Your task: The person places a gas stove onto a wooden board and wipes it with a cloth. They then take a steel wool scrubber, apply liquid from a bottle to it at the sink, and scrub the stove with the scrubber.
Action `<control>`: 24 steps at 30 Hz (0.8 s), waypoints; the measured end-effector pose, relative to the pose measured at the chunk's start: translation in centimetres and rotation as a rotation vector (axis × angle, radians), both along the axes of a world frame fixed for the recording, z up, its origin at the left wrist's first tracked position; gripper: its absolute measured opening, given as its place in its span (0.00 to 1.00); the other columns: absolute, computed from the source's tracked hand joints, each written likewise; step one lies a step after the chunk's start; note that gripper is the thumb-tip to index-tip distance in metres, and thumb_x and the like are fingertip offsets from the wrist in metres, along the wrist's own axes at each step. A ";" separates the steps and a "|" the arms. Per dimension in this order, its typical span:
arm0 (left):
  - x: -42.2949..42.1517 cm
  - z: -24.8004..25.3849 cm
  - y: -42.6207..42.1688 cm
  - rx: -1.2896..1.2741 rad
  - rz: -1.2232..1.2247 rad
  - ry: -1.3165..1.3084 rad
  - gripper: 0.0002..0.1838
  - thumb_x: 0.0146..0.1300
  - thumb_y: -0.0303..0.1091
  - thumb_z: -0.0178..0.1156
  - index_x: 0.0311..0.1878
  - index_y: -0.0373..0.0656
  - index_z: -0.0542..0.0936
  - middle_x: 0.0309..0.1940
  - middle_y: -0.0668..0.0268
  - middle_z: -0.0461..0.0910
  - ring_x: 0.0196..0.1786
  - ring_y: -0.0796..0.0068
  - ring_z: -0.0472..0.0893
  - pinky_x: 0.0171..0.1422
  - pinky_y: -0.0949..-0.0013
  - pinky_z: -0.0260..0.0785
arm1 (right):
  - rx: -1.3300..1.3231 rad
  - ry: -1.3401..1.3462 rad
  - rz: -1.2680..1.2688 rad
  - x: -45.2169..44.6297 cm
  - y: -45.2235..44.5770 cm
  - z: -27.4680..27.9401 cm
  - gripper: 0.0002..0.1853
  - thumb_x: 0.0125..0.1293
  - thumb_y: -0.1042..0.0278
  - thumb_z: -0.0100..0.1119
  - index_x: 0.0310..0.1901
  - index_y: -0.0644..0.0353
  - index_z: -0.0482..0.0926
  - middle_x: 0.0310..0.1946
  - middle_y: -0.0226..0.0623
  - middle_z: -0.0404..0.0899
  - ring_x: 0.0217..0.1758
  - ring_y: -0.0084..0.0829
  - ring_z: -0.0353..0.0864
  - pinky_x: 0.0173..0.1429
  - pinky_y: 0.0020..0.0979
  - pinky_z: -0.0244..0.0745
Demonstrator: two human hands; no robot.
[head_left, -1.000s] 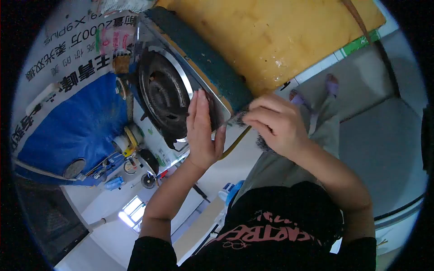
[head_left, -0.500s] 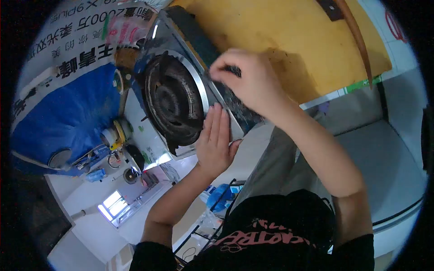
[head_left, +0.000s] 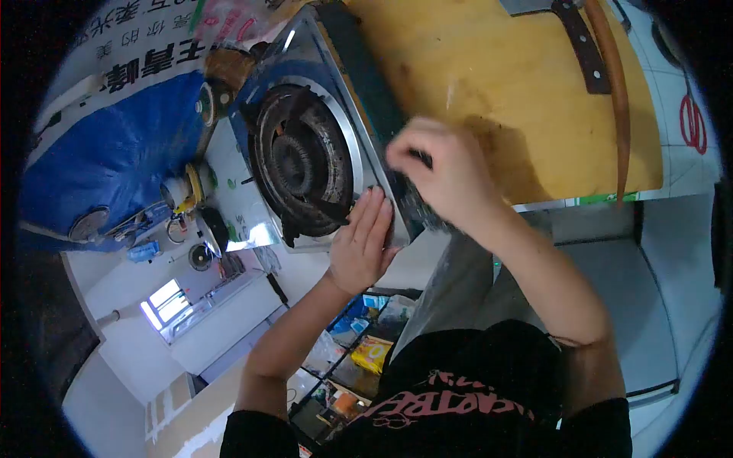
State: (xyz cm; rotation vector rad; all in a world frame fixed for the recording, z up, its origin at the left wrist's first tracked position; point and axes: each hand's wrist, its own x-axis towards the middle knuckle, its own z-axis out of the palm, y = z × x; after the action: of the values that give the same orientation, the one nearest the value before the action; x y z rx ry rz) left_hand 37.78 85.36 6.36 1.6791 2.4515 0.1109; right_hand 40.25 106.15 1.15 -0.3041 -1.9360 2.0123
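My left hand [head_left: 360, 238] lies flat with fingers stretched out on the metal top of a gas stove [head_left: 369, 156], beside the round black burner [head_left: 294, 164]. Curled closed, my right hand [head_left: 439, 168] is over the stove's dark side edge, close to the wooden board [head_left: 458, 61]. Its thumb and fingertips meet; whether something small sits between them is hidden. The burner's black pan support has prongs around its ring.
On the board rest a cleaver [head_left: 584, 46] and a long brown wooden stick [head_left: 615, 114]. Red-handled scissors [head_left: 692, 126] lie beyond it. A blue printed sheet [head_left: 122, 160] covers the left side. Below stands a rack [head_left: 328, 374] holding several packages.
The view has shifted, bringing more of the cleaver, scissors and rack into sight. My right hand stays curled at the stove's edge; my left hand remains flat on the stove top.
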 end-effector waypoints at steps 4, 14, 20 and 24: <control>0.1 0.1 0.0 -0.004 0.005 0.021 0.40 0.48 0.38 0.64 0.65 0.31 0.63 0.66 0.45 0.62 0.67 0.46 0.65 0.61 0.61 0.65 | -0.047 -0.057 0.092 3.2 -0.5 0.5 0.02 0.53 0.74 0.59 0.26 0.61 0.77 0.28 0.42 0.77 0.34 0.45 0.78 0.39 0.39 0.72; -0.1 -0.1 -0.1 0.033 0.006 0.011 0.41 0.46 0.37 0.65 0.65 0.33 0.63 0.67 0.46 0.60 0.67 0.47 0.65 0.56 0.64 0.65 | -0.010 -0.027 0.169 2.5 -0.2 0.5 0.01 0.52 0.79 0.59 0.27 0.64 0.77 0.27 0.41 0.77 0.35 0.37 0.80 0.39 0.32 0.71; -0.2 0.1 0.3 0.014 0.011 -0.003 0.39 0.49 0.39 0.64 0.64 0.32 0.64 0.66 0.45 0.61 0.66 0.46 0.66 0.60 0.60 0.66 | -0.048 0.063 -0.038 -1.9 0.2 0.1 0.02 0.53 0.78 0.60 0.29 0.64 0.77 0.28 0.41 0.78 0.33 0.39 0.79 0.38 0.32 0.72; 0.2 -0.2 0.3 0.010 0.045 -0.022 0.39 0.51 0.40 0.64 0.64 0.30 0.62 0.66 0.45 0.61 0.66 0.45 0.65 0.64 0.56 0.63 | 0.026 0.049 0.164 3.1 0.6 0.2 0.02 0.54 0.78 0.60 0.30 0.64 0.78 0.29 0.41 0.78 0.33 0.40 0.80 0.38 0.31 0.72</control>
State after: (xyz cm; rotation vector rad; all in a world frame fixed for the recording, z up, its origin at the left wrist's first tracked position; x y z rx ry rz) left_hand 38.00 85.70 6.18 1.6173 2.4772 0.1466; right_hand 43.32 106.74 1.32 -0.0910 -2.0127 2.0724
